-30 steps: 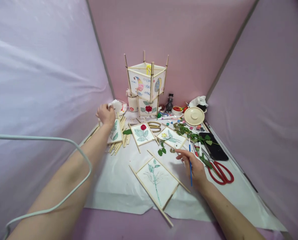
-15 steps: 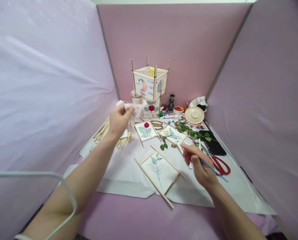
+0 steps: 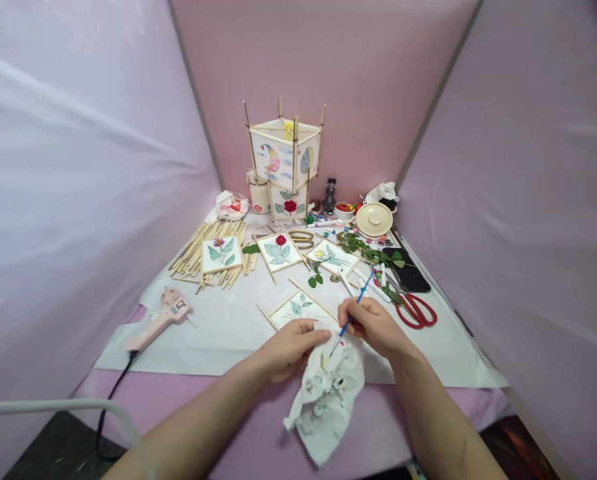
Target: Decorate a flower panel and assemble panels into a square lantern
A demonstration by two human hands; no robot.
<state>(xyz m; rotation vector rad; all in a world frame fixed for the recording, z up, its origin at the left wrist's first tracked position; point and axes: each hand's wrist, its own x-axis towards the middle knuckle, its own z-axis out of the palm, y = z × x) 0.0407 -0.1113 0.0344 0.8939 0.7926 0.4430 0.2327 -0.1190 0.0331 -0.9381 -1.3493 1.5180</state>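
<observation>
Looks like wiping a blue paintbrush [image 3: 351, 319] on a paint-spotted rag [image 3: 328, 393]. Pinches the rag with the left hand [image 3: 291, 347], closed on its upper edge, just in front of the framed leaf panel [image 3: 298, 308]. Grips the brush pen-style in the right hand [image 3: 373, 327], tip in the cloth. Calls for a gentle pull through the fold.

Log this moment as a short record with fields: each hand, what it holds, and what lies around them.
Left hand: grips a crumpled, paint-stained white cloth
Right hand: pinches a thin blue-handled paintbrush, bristles down against the cloth
Just behind hands: wooden-framed paper panel with green leaves
Far left: pink plastic glue gun, corded
Right: red-handled scissors
Back: stick-framed paper lantern
Surface: white paper sheet
</observation>
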